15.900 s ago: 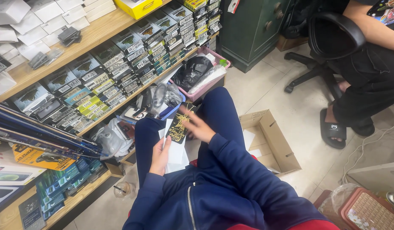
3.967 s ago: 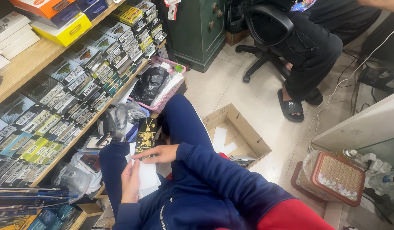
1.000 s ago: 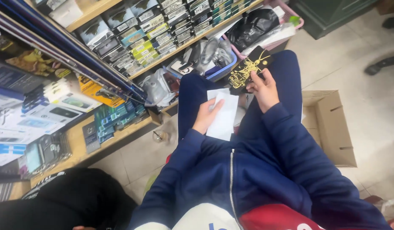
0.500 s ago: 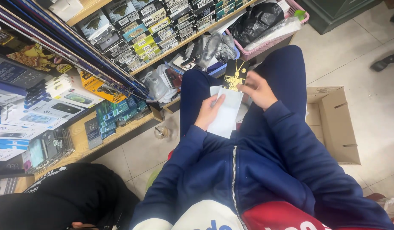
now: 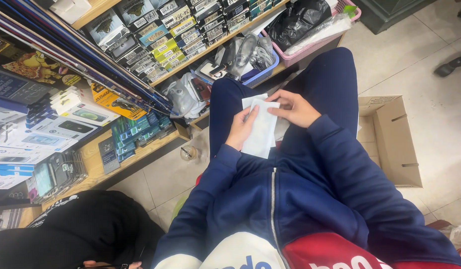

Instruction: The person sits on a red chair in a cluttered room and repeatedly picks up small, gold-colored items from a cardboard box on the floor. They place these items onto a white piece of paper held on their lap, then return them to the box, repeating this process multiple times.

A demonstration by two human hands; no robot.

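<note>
I sit with blue trousers and a blue jacket, looking down at my lap. My left hand (image 5: pixel 242 128) holds a small stack of white paper sleeves (image 5: pixel 260 130) flat against my left thigh. My right hand (image 5: pixel 296 108) rests on the top right edge of the same stack, fingers curled over it. The gold ornament seen earlier is out of sight.
Wooden shelves (image 5: pixel 98 167) on the left carry several boxed phone accessories. A blue basket (image 5: pixel 258 74) and a pink basket (image 5: pixel 310 47) with a black bag stand ahead. An open cardboard box (image 5: pixel 390 142) lies on the floor at right. A person in black (image 5: pixel 76 234) sits at lower left.
The gold ornament that my right hand held over the sleeves is gone from view. My right hand has come down onto the white stack.
</note>
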